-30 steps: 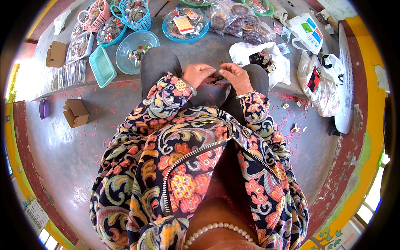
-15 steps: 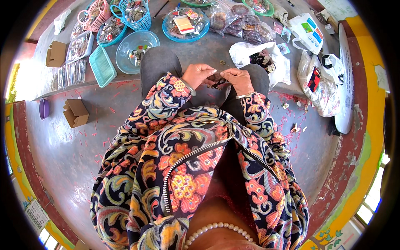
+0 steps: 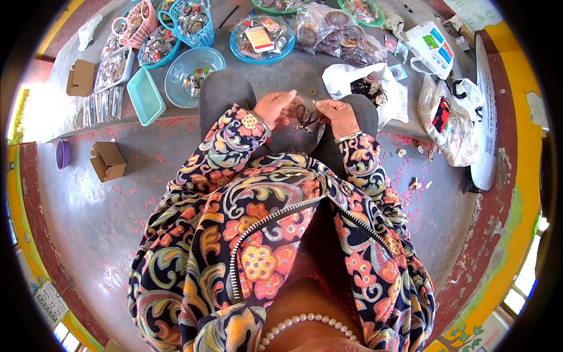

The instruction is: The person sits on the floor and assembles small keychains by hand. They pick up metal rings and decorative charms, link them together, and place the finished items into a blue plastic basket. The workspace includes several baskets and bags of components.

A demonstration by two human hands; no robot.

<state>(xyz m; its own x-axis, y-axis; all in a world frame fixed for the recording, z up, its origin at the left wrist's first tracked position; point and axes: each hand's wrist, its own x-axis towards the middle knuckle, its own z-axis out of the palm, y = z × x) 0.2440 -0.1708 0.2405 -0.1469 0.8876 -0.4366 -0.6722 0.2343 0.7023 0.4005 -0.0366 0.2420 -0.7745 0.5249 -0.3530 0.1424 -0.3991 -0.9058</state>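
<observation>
Between my hands, over my lap, is a small clear plastic bag with dark looped hair ties in it; light beads or charms show near its lower end. My right hand pinches the bag's upper right corner between thumb and forefinger. On the other side, my left hand has its fingers apart, close beside the bag's left edge; whether they touch the plastic is hard to make out. Just beyond my right knee, a white plastic bag stands open with dark hair ties and tan pieces inside.
Ahead are a clear blue basin, a turquoise basket, a blue basin with a notepad, and packed clear bags. Far right are a white tote and a stuffed bag. Cartons stand left; red scraps litter the floor.
My left fingers have come off the bag's top edge and opened. The bag has spread out, showing the dark loops more plainly. My right hand keeps its pinch.
</observation>
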